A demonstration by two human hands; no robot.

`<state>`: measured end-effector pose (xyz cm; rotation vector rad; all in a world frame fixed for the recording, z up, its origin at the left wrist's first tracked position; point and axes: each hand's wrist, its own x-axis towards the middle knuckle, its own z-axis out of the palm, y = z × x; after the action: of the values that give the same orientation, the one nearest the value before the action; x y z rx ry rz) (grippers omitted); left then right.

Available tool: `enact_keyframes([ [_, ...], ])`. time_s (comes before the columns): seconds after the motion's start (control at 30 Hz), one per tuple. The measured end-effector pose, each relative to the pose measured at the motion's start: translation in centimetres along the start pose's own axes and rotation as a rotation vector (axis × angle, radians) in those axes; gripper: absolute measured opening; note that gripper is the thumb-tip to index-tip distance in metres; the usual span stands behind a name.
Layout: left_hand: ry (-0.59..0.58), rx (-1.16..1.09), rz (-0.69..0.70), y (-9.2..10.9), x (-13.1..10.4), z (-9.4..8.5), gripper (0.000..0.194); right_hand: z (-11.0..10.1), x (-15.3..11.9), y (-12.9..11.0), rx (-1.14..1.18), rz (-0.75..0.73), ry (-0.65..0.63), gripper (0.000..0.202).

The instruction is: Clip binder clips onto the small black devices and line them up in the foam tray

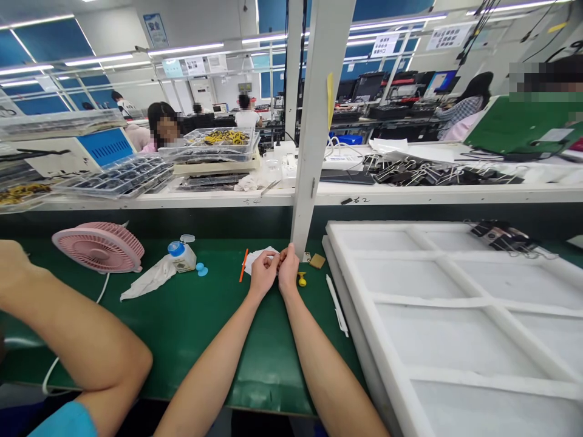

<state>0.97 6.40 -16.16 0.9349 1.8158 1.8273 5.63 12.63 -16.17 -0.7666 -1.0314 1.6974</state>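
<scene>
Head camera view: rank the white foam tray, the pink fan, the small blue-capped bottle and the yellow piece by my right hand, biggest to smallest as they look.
1. White foam tray, though it lies nearest the camera.
2. Pink fan.
3. Blue-capped bottle.
4. Yellow piece, beside the right hand.

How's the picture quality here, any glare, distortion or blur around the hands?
Head view: wide-angle bending bows the shelf edge and white tray; ceiling light tubes glare, with sheen on the green mat; left hand and right hand sharp but small, what they pinch unclear; distant faces blurred.
</scene>
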Motion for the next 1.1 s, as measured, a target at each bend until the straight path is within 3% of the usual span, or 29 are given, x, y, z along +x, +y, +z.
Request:
enact_keyframes([
  [0.17, 0.004, 0.012, 0.011, 0.25, -0.05, 0.02, 0.037, 0.02, -0.18, -0.11, -0.083, -0.081, -0.028, 0.059],
  [0.43, -0.007, -0.005, -0.004, 0.19, -0.07, 0.05, 0.039, -0.03, -0.06, -0.03, 0.007, 0.002, -0.014, 0.061],
  [0.67, 0.006, 0.015, 0.006, 0.18, 0.00, 0.01, 0.037, -0.01, 0.04, 0.20, -0.051, -0.091, -0.025, 0.061],
  [1.1, -0.014, 0.031, 0.017, -0.39, 0.14, 0.01, 0.037, -0.19, 0.41, 0.06, 0.043, 0.056, 0.005, 0.065],
])
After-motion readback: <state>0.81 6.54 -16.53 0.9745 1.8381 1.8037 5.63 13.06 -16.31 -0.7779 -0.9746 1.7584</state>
